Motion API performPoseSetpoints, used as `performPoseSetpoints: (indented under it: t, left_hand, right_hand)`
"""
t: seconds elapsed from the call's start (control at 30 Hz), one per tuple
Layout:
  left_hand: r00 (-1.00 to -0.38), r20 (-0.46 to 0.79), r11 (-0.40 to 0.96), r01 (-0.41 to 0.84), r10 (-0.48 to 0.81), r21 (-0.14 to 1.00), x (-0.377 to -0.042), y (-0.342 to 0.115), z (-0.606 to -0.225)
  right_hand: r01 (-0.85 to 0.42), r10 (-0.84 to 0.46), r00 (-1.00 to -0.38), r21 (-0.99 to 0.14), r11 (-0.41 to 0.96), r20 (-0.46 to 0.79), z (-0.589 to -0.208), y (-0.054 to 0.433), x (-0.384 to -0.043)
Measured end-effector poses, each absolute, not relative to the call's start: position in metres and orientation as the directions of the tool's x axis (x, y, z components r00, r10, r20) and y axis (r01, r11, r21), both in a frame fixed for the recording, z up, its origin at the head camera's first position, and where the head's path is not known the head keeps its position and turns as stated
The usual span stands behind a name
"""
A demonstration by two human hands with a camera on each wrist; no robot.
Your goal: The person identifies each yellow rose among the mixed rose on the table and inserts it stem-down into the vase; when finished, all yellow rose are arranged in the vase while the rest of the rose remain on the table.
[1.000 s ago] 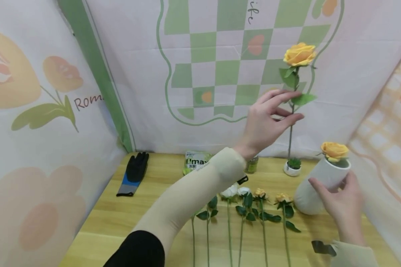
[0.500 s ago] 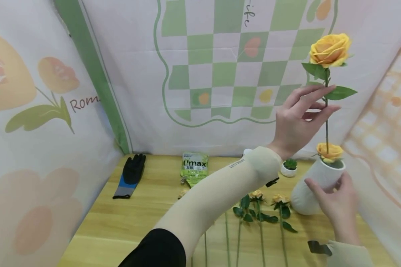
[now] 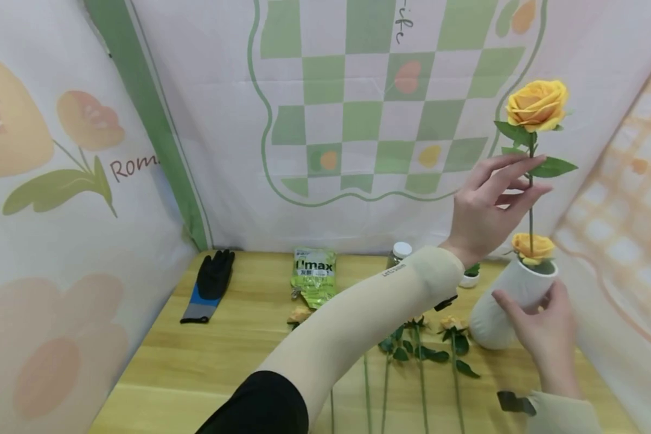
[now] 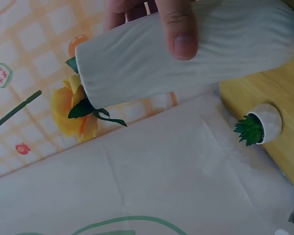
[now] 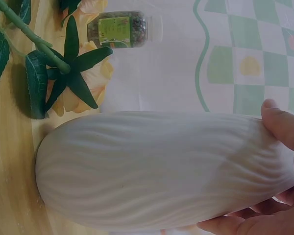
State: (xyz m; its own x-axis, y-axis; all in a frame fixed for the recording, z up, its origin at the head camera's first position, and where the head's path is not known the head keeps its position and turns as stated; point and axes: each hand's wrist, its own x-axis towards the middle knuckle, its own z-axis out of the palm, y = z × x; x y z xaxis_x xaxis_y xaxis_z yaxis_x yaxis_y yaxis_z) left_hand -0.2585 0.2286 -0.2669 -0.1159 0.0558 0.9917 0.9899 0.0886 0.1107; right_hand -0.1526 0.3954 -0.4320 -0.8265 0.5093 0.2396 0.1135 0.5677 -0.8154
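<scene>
Head view: your left hand pinches the stem of an upright yellow rose between thumb and fingers, right among its leaves, while your right hand grips a ribbed white vase, thumb on one side and fingers curled round the other. The vase leans, its mouth lying to the right of its base. A second rose sits in that mouth, bloom at the rim, and the stem you hold crosses in front of it — though the left wrist view shows the stem's lower tip free, outside the vase and apart from the second bloom. Beside the vase stands a small white pot with a spiky green plant; farther left is a lidded jar. Loose roses lie in a row on the wooden table, some hidden by your beige sleeve. Toward the back rest a green packet and, at far left, a black-and-blue glove — both well apart from your hands.
</scene>
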Motion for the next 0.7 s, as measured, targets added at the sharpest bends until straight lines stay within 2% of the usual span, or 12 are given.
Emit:
performPoseSetpoints:
  t: [0.33, 0.7]
  left_hand:
    - [-0.088, 0.988, 0.139, 0.988, 0.126, 0.070, -0.264, 0.246, -0.289]
    - [-0.142, 0.978, 0.154, 0.981, 0.150, 0.119, -0.267, 0.257, -0.310]
  right_hand:
    - [0.118, 0.518, -0.819, -0.812, 0.571, 0.246, -0.432, 0.398, -0.153]
    - [0.106, 0.502, -0.825, -0.801, 0.590, 0.260, -0.433, 0.398, -0.155]
